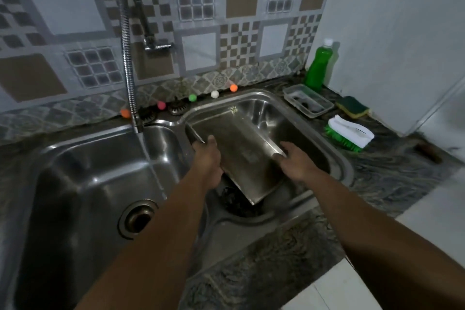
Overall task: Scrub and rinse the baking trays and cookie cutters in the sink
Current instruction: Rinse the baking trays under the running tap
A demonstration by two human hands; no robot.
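A rectangular metal baking tray (241, 156) leans tilted in the right basin of a double steel sink (334, 151). My left hand (207, 158) grips the tray's left rim. Its right rim is held by my right hand (295, 161), thumb over the edge. Dark shapes lie under the tray near the basin floor (234, 199); I cannot tell what they are. Water runs from the flexible faucet hose (128, 70) into the left basin (83, 184).
On the counter to the right are a white brush with green bristles (349, 134), a green and yellow sponge (353, 107), a clear plastic container (307, 99) and a green soap bottle (318, 68). Small coloured balls (192, 97) line the back ledge. The left basin drain (138, 218) is open.
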